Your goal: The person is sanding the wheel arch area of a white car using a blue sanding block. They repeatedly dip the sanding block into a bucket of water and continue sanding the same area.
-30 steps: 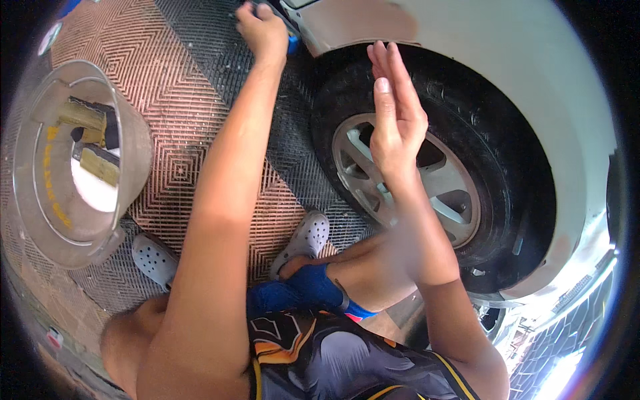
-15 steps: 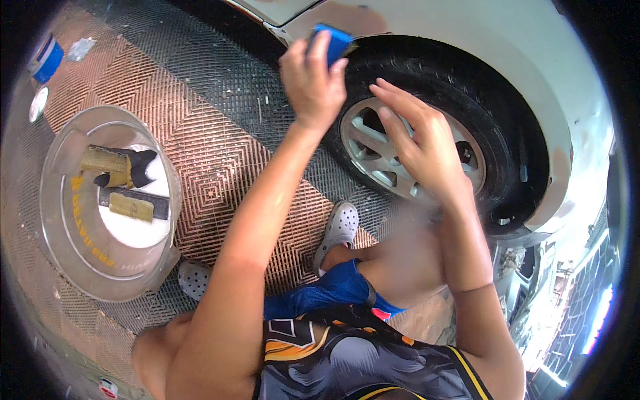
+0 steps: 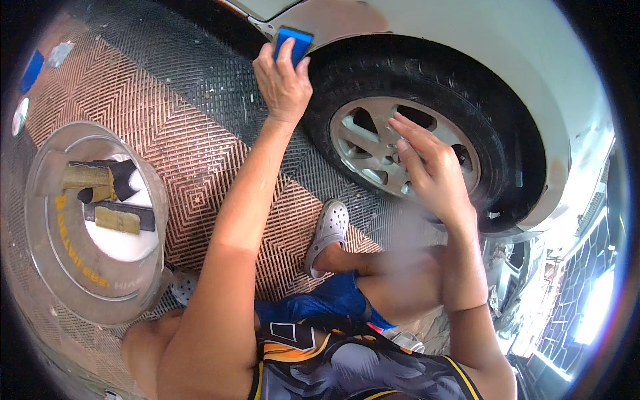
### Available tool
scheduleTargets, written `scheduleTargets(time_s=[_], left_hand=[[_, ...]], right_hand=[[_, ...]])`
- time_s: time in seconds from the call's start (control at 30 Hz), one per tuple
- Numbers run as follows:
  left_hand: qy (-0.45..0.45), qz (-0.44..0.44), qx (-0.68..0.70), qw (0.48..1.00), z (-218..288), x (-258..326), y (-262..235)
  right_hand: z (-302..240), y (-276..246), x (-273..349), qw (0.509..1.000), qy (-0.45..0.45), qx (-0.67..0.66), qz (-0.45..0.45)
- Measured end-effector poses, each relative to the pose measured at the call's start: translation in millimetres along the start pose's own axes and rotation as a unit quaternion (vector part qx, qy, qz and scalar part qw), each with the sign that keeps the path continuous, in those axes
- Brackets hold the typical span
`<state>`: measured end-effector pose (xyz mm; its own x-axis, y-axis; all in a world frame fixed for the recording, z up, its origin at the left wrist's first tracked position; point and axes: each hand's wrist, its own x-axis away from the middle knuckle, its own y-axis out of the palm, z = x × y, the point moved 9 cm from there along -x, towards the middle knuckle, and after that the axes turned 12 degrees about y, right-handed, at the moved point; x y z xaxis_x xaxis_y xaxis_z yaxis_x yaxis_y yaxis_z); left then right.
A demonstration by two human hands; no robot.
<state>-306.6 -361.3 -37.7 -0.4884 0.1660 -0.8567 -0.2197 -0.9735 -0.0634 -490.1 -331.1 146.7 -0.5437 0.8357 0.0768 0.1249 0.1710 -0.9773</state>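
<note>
A blue sanding block [image 3: 294,43] is gripped in my left hand [image 3: 283,83], thumb and fingers pressed along its sides. It lies against the white car's body panel [image 3: 340,21], at the left edge of the wheel arch. Bare brownish patches mark the paint just above. My right hand [image 3: 433,167] holds nothing; its fingers are stretched out in front of the silver wheel rim [image 3: 383,143]. Whether it touches the rim I cannot tell. The black tyre [image 3: 407,70] surrounds the rim.
On the left stands a translucent plastic tub [image 3: 50,267] holding several sanding blocks [image 3: 117,219] and a white round thing. A blue container [image 3: 31,71] is at the far left. Grid floor tiles [image 3: 200,167] spread under my grey clogs [image 3: 330,230].
My left hand has moved left and slightly down with the sanding block, along the panel edge. The right hand has dropped a little lower over the rim. The whole view has shifted slightly.
</note>
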Motion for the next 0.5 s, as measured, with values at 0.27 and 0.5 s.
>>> scheduleTargets(time_s=[0.27,0.5], left_hand=[[0.113,-0.021,-0.019,0.993,1.9,13.2,19.6],[-0.276,-0.009,0.0,0.961,-53.0,63.6,-35.7]], right_hand=[[-10.9,9.5,-6.9,0.999,-0.043,0.012,-0.001],[1.4,23.3,-11.3,0.996,-0.072,0.058,0.003]])
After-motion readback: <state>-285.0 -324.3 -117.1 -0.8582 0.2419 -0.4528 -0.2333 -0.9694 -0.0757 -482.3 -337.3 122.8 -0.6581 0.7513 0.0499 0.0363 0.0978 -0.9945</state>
